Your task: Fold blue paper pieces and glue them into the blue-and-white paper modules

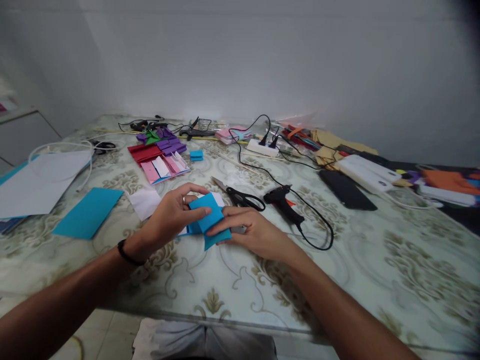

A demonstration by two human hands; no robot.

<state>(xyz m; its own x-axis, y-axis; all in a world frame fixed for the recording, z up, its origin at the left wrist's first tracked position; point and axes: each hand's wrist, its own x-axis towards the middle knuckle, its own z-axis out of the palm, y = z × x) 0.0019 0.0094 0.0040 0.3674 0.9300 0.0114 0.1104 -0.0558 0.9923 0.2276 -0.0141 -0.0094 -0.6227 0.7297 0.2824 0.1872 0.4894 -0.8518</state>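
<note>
A folded piece of blue paper (212, 212) is held between both hands above the table's near middle. My left hand (176, 212), with a ring and a black wristband, pinches its left side, thumb on top. My right hand (251, 230) grips the right side, its fingers lying across the lower fold. White paper and more blue paper show behind and under it, partly hidden by the fingers. Black-handled scissors (240, 196) lie just beyond my right hand. A black glue gun (284, 202) rests on its side to the right.
A flat blue sheet (89, 212) and a white paper piece (145, 202) lie at left, near large white sheets (48, 180). Folded pink, red and purple papers (165, 167) sit behind. A power strip (262, 147), cables, a black phone (347, 189) and a white box-like device (369, 172) occupy the back right.
</note>
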